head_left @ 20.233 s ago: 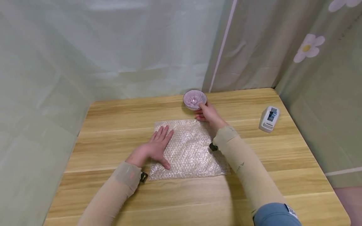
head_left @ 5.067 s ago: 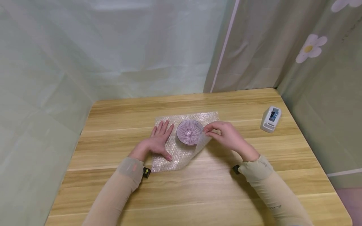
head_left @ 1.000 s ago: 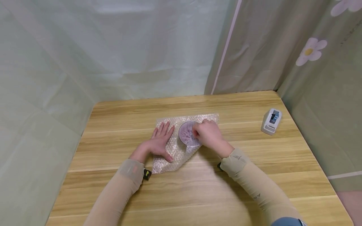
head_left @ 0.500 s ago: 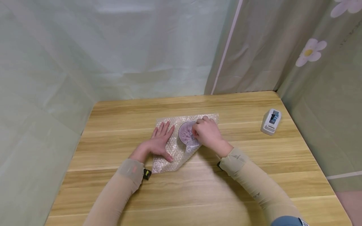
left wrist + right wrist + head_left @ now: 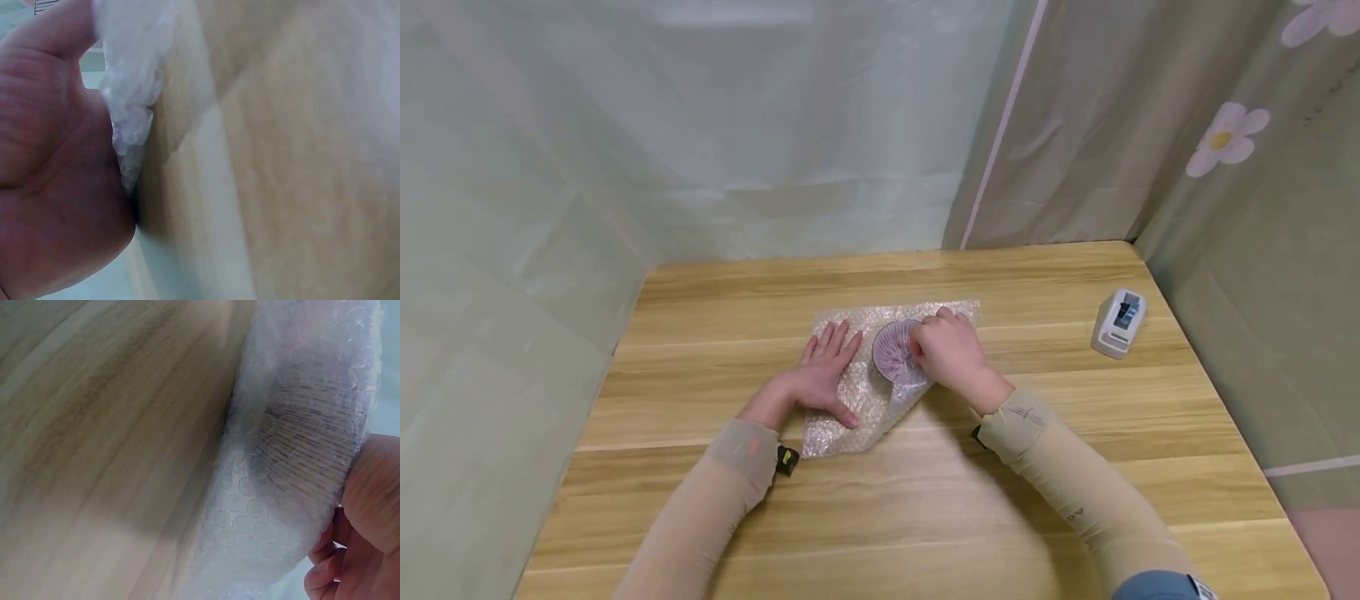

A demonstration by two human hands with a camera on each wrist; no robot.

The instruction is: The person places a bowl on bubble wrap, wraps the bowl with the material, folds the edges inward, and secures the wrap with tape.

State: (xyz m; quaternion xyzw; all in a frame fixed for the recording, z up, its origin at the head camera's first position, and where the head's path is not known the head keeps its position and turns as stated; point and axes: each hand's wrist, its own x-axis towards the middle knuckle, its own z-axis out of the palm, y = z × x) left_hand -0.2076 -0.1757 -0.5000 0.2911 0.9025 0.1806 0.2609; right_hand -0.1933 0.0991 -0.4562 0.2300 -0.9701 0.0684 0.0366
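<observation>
A purple-striped bowl stands on a sheet of bubble wrap mid-table. My left hand lies flat on the sheet's left part, fingers spread and thumb out; the left wrist view shows its palm side beside the wrap's edge. My right hand is at the bowl's right rim with curled fingers, holding the wrap's near right corner folded up over the rim and into the bowl. In the right wrist view, the bowl's stripes show through the wrap. The right fingertips inside the bowl are hidden from above.
A grey-white tape dispenser stands at the right of the wooden table. Pale curtains hang close behind the table's back edge and along both sides.
The bowl, held by my right hand at the back earlier, now stands on the bubble wrap. The near right corner has been lifted and folded into it. The last second shows almost no movement.
</observation>
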